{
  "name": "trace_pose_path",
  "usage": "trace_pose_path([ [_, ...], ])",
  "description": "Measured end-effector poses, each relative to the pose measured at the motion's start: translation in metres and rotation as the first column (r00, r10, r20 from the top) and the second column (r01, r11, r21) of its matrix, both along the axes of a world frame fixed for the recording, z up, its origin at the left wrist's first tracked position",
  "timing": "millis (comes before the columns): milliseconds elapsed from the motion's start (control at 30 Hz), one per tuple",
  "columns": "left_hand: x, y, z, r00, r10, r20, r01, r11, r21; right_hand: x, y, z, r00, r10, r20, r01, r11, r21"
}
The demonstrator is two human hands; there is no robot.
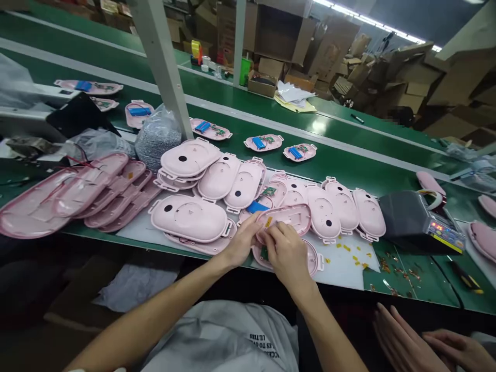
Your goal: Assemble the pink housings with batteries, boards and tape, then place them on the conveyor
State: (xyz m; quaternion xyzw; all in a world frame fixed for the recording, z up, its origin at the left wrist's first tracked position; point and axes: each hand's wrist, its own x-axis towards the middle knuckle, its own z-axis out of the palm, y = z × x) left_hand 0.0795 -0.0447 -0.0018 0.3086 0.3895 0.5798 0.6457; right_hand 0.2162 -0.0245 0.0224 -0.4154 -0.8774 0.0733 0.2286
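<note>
Centrally, one pink shell [297,218], hollow side showing, yellow strip [268,221] inside, held above a lower shell [313,261] on white sheeting [344,271]. Left hand [243,244]: fingers closed on the pink shell's left end; right hand [289,253]: fingers bent over its near edge, any grip hidden.

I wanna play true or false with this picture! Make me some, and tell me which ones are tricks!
1. The person's left hand and right hand are at one pink shell. True.
2. The black machine stands left of the hands. False: the black machine stands to their right.
3. Some yellow bits lie on a white sheet. True.
4. The bench is red. False: the bench is green.
5. Another person's hands show at the lower right. True.
</note>
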Motion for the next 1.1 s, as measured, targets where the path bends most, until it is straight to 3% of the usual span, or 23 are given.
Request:
trace_pose_path([
  [167, -0.004, -0.007, 0.002, 0.983, 0.009, -0.184, 0.013, 0.993, 0.117, -0.003, 0.000, -0.006, 0.987, -0.163, -0.010, 0.163, 0.978, 0.127],
  [300, -0.008, -0.011, 0.007, 0.882, 0.061, -0.466, 0.051, 0.973, 0.223, 0.030, 0.002, 0.003, 0.956, -0.238, -0.171, 0.260, 0.957, 0.124],
  [367, -0.013, -0.013, 0.010, 0.795, 0.044, -0.606, 0.148, 0.953, 0.263, 0.054, -0.001, 0.017, 0.946, -0.230, -0.227, 0.278, 0.938, 0.207],
  [433, -0.019, -0.014, 0.013, 0.714, -0.037, -0.699, 0.330, 0.898, 0.290, 0.072, -0.008, 0.029, 0.975, -0.156, -0.155, 0.191, 0.952, 0.240],
  [500, -0.027, -0.014, 0.018, 0.627, -0.096, -0.773, 0.523, 0.787, 0.326, 0.078, -0.014, 0.030, 0.999, -0.008, 0.041, 0.004, 0.995, 0.100],
  [567, -0.036, -0.016, 0.027, 0.499, -0.096, -0.861, 0.662, 0.683, 0.308, 0.073, -0.016, 0.019, 0.966, 0.148, 0.211, -0.123, 0.984, -0.128],
  [600, -0.040, -0.018, 0.033, 0.419, -0.072, -0.905, 0.702, 0.658, 0.272, 0.067, -0.015, 0.012, 0.945, 0.190, 0.266, -0.136, 0.968, -0.208],
  [700, -0.048, -0.023, 0.062, 0.175, -0.001, -0.985, 0.744, 0.655, 0.132, 0.049, -0.006, -0.008, 0.925, 0.204, 0.320, -0.108, 0.949, -0.295],
  [767, -0.047, -0.015, 0.086, 0.096, 0.033, -0.995, 0.746, 0.660, 0.094, 0.044, -0.001, -0.012, 0.931, 0.202, 0.303, -0.109, 0.948, -0.298],
  [867, -0.038, 0.042, 0.117, 0.046, 0.116, -0.992, 0.745, 0.657, 0.111, 0.047, 0.001, -0.011, 0.932, 0.231, 0.279, -0.139, 0.940, -0.312],
  [967, -0.024, 0.153, 0.130, -0.066, 0.178, -0.982, 0.675, 0.733, 0.087, 0.057, 0.005, -0.012, 0.939, 0.219, 0.267, -0.115, 0.927, -0.357],
  [1033, -0.007, 0.235, 0.128, -0.145, 0.152, -0.978, 0.587, 0.809, 0.039, 0.060, 0.011, -0.019, 0.942, 0.199, 0.271, -0.091, 0.927, -0.365],
  [1100, 0.016, 0.304, 0.124, -0.163, 0.148, -0.976, 0.537, 0.843, 0.038, 0.060, 0.017, -0.032, 0.943, 0.178, 0.281, -0.081, 0.942, -0.325],
])
